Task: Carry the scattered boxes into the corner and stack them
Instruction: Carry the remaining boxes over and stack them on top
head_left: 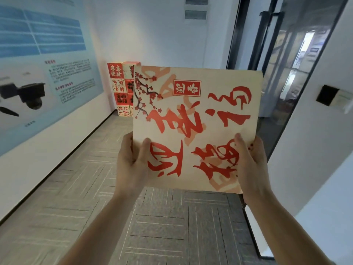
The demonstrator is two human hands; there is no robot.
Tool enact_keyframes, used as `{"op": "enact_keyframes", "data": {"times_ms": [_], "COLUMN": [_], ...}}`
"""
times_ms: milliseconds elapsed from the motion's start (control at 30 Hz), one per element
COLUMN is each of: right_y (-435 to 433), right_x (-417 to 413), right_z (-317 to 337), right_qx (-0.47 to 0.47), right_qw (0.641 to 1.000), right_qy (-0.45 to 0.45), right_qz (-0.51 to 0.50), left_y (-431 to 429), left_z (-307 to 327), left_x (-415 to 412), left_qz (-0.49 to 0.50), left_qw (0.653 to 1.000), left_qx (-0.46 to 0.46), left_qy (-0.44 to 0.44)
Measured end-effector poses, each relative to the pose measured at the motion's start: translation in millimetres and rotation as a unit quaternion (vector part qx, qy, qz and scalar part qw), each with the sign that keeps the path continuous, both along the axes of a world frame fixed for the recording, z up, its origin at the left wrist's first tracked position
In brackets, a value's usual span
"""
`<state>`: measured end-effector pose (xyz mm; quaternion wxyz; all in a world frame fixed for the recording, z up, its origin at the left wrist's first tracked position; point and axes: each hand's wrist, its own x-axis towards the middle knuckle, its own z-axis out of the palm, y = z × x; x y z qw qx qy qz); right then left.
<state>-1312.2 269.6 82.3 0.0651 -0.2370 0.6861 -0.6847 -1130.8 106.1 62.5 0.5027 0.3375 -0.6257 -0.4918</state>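
Observation:
I hold a large cream box [194, 119] printed with red calligraphy and plum blossoms, raised in front of me over the floor. My left hand [130, 161] grips its lower left edge, thumb on the top face. Along the lower right edge, my right hand [250, 165] does the same. In the far corner stands a stack of boxes [120, 88], red and cream, several high; the held box hides its right part.
A blue poster wall [47, 73] runs along the left. Dark glass doors [282, 64] and a white wall with a black wall plate [327, 95] line the right. Grey carpet tiles [95, 188] lead toward the corner.

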Motion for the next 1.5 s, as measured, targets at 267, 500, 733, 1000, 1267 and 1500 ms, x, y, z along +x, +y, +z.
{"op": "enact_keyframes", "data": {"times_ms": [267,500,733,1000,1267,1500], "right_y": [-156.2,-305.5,-447.9,-597.9,-782.9,-936.9], "right_x": [-46.6,-147.3,-251.1,-342.8,-425.7,-506.1], "right_z": [-0.6,-17.5,5.3,8.0,-1.9,17.3], "right_qx": [0.004,-0.009,-0.001,0.005,0.03,0.022], "right_qw": [1.0,0.998,0.996,0.997,0.997,0.998], "right_qy": [-0.007,-0.008,-0.02,0.001,-0.002,-0.002], "right_qz": [0.029,0.06,0.086,0.08,0.065,0.051], "left_y": [-139.1,-275.0,-407.0,-551.9,-749.0,-902.4], "left_z": [-3.7,-19.5,-3.3,-3.6,-22.2,-3.3], "left_x": [-40.2,-135.6,-236.0,-324.8,-415.6,-495.0], "left_qz": [0.024,0.058,0.09,0.085,0.058,0.029], "left_qw": [1.0,0.998,0.995,0.996,0.998,0.999], "left_qx": [0.015,0.031,0.033,0.024,0.034,0.038], "left_qy": [0.011,-0.006,-0.018,-0.011,0.004,0.021]}}
